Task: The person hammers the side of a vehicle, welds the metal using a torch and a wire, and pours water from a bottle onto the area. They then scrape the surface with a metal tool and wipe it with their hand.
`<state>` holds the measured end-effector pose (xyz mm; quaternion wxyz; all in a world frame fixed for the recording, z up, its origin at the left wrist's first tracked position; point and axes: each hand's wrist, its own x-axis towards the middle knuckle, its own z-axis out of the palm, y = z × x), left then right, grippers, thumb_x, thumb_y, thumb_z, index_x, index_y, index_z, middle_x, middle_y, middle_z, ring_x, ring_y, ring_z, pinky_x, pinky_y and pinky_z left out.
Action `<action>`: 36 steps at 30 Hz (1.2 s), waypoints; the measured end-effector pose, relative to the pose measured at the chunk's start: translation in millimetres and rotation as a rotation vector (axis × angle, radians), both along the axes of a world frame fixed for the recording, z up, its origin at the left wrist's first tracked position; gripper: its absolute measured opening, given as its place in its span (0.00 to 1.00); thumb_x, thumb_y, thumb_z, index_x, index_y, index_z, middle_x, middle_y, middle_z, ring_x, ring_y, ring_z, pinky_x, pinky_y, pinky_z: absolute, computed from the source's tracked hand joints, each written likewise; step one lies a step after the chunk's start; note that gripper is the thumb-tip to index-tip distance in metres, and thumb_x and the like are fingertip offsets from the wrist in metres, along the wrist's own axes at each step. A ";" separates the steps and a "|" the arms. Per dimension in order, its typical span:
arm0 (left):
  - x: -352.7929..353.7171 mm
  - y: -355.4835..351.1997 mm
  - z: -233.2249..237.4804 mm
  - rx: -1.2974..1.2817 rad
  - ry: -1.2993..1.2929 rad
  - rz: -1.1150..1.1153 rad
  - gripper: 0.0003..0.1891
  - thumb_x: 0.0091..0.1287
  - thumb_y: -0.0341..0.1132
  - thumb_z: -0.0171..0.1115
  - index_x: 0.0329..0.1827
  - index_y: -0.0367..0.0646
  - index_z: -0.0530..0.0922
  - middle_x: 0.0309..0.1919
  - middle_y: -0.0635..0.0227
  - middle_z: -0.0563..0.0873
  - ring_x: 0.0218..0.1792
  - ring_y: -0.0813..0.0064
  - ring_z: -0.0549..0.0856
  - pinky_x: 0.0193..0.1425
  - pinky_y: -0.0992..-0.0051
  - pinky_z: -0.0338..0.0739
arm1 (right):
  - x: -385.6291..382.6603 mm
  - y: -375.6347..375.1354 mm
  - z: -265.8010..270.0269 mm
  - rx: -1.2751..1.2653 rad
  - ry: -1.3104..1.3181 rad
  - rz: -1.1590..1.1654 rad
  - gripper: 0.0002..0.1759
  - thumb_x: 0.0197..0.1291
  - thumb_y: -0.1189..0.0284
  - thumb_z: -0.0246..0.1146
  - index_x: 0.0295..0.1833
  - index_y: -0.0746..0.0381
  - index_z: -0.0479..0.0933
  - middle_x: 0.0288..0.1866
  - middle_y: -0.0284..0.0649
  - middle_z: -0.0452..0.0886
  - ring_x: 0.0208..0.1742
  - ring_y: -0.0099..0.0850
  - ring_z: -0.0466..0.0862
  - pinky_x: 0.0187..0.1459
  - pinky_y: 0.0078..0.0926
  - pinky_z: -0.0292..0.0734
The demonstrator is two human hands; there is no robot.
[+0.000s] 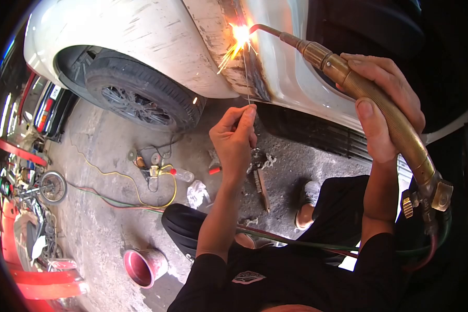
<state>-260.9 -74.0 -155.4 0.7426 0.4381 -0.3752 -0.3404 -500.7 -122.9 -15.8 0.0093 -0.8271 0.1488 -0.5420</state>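
Observation:
My right hand (pixel 382 99) is wrapped round the brass handle of a gas welding torch (pixel 408 141). Its bent tip points left into a bright flame (pixel 241 33) with sparks, at a scorched seam on a white car body (pixel 145 31). Between thumb and fingers of my left hand (pixel 235 127) is pinched a thin filler rod (pixel 247 75), running up to the flame. The glare hides the rod's far end. Dark burn marks (pixel 260 83) streak the panel below the flame.
A car wheel (pixel 140 96) stands left of the work. Green and red hoses (pixel 296 242) cross my legs and the floor. A wire brush (pixel 261 190), a plastic bottle (pixel 183 174), a red bucket (pixel 144 266) and a yellow cable (pixel 135 182) lie or stand around; a motorcycle wheel (pixel 52 186) is further left.

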 end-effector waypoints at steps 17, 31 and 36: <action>-1.1 -0.2 -1.7 0.011 0.020 -0.005 0.07 0.75 0.29 0.68 0.46 0.33 0.89 0.24 0.77 0.80 0.18 0.90 0.72 0.20 0.83 0.64 | -0.6 -2.7 -4.8 0.041 -0.028 0.007 0.26 0.62 0.62 0.66 0.55 0.76 0.83 0.52 0.61 0.86 0.51 0.48 0.90 0.48 0.38 0.91; -3.8 2.7 -4.5 -0.003 0.027 -0.012 0.08 0.75 0.30 0.68 0.47 0.32 0.89 0.25 0.76 0.80 0.18 0.90 0.72 0.19 0.83 0.64 | -0.4 -3.5 -2.5 -0.020 0.024 0.013 0.26 0.61 0.63 0.65 0.55 0.76 0.83 0.53 0.61 0.86 0.51 0.48 0.90 0.49 0.38 0.91; -3.2 3.6 -5.2 0.008 0.028 -0.010 0.08 0.75 0.30 0.68 0.47 0.32 0.89 0.25 0.76 0.80 0.18 0.90 0.72 0.19 0.83 0.64 | -0.6 -3.2 -3.7 0.020 -0.024 0.007 0.26 0.62 0.63 0.65 0.54 0.76 0.83 0.52 0.61 0.86 0.51 0.48 0.90 0.49 0.39 0.90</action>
